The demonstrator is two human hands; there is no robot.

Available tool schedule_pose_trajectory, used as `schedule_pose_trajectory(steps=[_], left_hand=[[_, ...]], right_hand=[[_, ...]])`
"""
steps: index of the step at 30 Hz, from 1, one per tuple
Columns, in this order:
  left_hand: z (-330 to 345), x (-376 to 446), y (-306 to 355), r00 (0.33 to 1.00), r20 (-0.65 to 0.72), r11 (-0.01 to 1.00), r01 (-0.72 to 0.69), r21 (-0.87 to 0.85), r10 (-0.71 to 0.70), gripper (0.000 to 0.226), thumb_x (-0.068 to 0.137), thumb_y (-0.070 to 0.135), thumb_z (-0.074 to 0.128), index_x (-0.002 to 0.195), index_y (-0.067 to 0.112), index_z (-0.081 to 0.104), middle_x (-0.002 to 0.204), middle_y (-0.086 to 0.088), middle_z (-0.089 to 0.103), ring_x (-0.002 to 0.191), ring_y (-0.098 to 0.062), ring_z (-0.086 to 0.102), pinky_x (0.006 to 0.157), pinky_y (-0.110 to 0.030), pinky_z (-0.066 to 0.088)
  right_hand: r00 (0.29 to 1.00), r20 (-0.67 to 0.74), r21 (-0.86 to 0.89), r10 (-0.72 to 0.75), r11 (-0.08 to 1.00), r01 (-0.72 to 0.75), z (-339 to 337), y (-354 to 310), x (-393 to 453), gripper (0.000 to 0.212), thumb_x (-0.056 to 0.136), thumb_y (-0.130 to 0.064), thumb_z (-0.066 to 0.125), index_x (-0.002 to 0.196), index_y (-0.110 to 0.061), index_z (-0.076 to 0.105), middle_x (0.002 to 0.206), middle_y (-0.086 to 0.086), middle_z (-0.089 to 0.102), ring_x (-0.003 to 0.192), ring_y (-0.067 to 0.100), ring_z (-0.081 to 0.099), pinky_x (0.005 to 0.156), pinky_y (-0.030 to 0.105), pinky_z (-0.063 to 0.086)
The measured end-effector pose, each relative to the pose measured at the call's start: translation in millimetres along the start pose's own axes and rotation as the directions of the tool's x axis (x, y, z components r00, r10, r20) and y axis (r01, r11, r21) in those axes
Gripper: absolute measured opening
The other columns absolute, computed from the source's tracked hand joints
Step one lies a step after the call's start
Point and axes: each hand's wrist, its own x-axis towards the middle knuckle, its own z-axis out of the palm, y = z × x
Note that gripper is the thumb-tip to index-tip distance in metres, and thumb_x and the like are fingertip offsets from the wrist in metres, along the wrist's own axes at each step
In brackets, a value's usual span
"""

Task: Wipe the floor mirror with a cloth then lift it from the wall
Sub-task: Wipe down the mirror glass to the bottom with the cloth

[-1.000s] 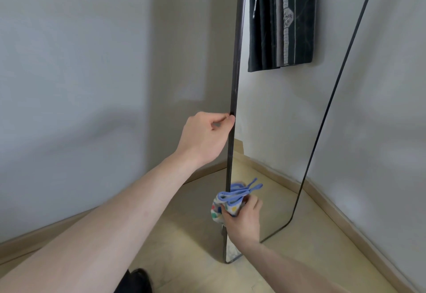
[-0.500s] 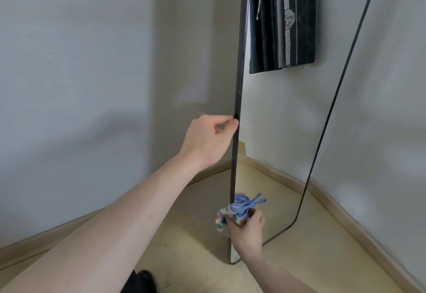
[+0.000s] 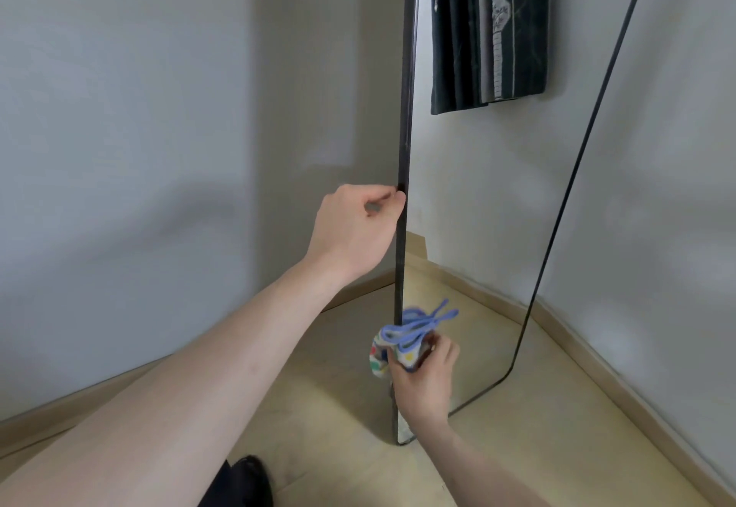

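Left wall point(image 3: 119, 148): plain grey, with a pale baseboard point(image 3: 79, 411) running along its foot. Nothing stands against it in view.

Bottom edge, left of centre: a dark shape point(image 3: 243, 480), possibly a foot or trouser leg; cannot tell which.

Left hand point(image 3: 354, 227): arm reaches in from lower left. The hand is closed around the near vertical edge of the floor mirror point(image 3: 478, 207), the fingertips curled against the black frame point(image 3: 404, 108) about mid-height. Reads as a steadying grip, not a lift.

The floor mirror is seen nearly edge-on. It stands upright on the wooden floor point(image 3: 338, 407) in the room corner, with its lower rounded corner touching the floor. Whether its top rests on the wall is out of frame. The glass reflects wall, floor and a dark hanging garment point(image 3: 490, 28).

Right hand point(image 3: 424, 375): low on the mirror, clenched around a bunched cloth point(image 3: 398, 347), white with coloured dots and blue trim loops. The cloth is pressed at the near edge of the glass, just above the bottom corner. It is slightly blurred, which suggests it is moving.

Right wall point(image 3: 657, 227): grey, close behind the far frame edge.

Judgement on progress:
- Wiping stage is in hand. The cloth is in contact at the lowest part of the glass.
- No streaks or dust can be made out, so how much surface is already cleaned cannot be told.
- Lift not begun. The base is on the floor and one hand is occupied by the cloth.
- Left to do: finish wiping, deal with the cloth, take the frame in both hands, and raise the mirror clear of the wall.
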Motion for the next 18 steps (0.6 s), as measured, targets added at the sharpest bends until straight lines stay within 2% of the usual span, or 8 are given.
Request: schedule_pose_trajectory(steps=[3,5,7,9,12,15,16,18], left_hand=[[0,2,-3,1.0,0.01,1.0,-0.021,0.012,0.021,0.033,0.102,0.038,0.054,0.093,0.014,0.076,0.09,-0.023,0.07,0.071,-0.026,0.055,0.066,-0.015,0.042],[0,3,-5,0.999,0.017,0.999,-0.037,0.021,0.036,0.034,0.101,0.039,0.054,0.093,0.012,0.074,0.093,-0.025,0.069,0.072,-0.027,0.058,0.073,-0.024,0.048],[0,5,-8,0.998,0.018,0.997,-0.057,0.043,0.056,0.036,0.101,0.039,0.054,0.093,0.008,0.071,0.091,-0.026,0.068,0.071,-0.027,0.054,0.071,-0.028,0.046],[1,9,-11,0.998,0.013,0.996,-0.065,0.065,0.064,0.04,0.101,0.038,0.054,0.09,0.002,0.067,0.086,-0.028,0.064,0.068,-0.021,0.047,0.064,-0.028,0.037],[-1,15,-13,0.997,0.002,0.994,-0.079,0.077,0.079,0.043,0.101,0.037,0.055,0.085,-0.002,0.065,0.081,-0.027,0.062,0.07,-0.013,0.044,0.062,-0.029,0.032],[0,23,-15,0.995,-0.011,0.993,-0.099,0.064,0.1,0.039,0.1,0.036,0.056,0.084,0.005,0.073,0.083,-0.026,0.065,0.07,-0.025,0.054,0.068,-0.033,0.046],[1,25,-16,0.994,-0.012,0.992,-0.104,0.065,0.105,0.037,0.1,0.035,0.057,0.083,0.007,0.074,0.085,-0.025,0.067,0.073,-0.031,0.059,0.073,-0.038,0.051],[3,28,-16,0.993,-0.016,0.99,-0.116,0.077,0.118,0.036,0.101,0.032,0.056,0.08,0.008,0.073,0.084,-0.024,0.068,0.08,-0.035,0.063,0.079,-0.044,0.052]], right_hand=[[0.983,0.069,-0.133,0.173,0.978,-0.163,4,49,-13,0.063,0.07,-0.023,0.093,0.109,-0.019,0.044,0.109,-0.004,0.042,0.097,0.025,0.057,0.083,0.043,0.049],[0.935,0.143,-0.156,0.325,0.94,-0.303,3,80,-15,0.064,0.07,-0.019,0.093,0.111,-0.02,0.044,0.117,0.002,0.045,0.102,0.026,0.056,0.091,0.044,0.05],[0.899,0.156,-0.145,0.409,0.91,-0.389,1,103,-11,0.058,0.072,-0.014,0.09,0.109,-0.023,0.046,0.12,0.009,0.054,0.107,0.026,0.058,0.095,0.046,0.051],[0.881,0.109,-0.103,0.461,0.886,-0.452,-4,112,1,0.047,0.078,-0.013,0.083,0.107,-0.022,0.048,0.115,0.014,0.065,0.1,0.029,0.063,0.087,0.039,0.051],[0.855,0.059,-0.064,0.516,0.856,-0.513,-15,107,25,0.035,0.086,-0.008,0.075,0.113,-0.012,0.053,0.104,0.011,0.068,0.092,0.028,0.064,0.081,0.032,0.047],[0.813,0.043,-0.054,0.58,0.814,-0.578,-32,100,61,0.019,0.092,-0.003,0.065,0.111,-0.006,0.062,0.095,0.011,0.072,0.078,0.026,0.069,0.063,0.027,0.053],[0.802,0.038,-0.037,0.597,0.803,-0.595,-40,102,76,0.015,0.091,0.0,0.063,0.106,-0.003,0.064,0.087,0.014,0.072,0.07,0.027,0.068,0.057,0.029,0.054],[0.781,0.007,0.01,0.625,0.781,-0.625,-56,105,114,0.018,0.088,0.003,0.06,0.106,0.001,0.065,0.082,0.021,0.071,0.063,0.029,0.065,0.057,0.04,0.057]])
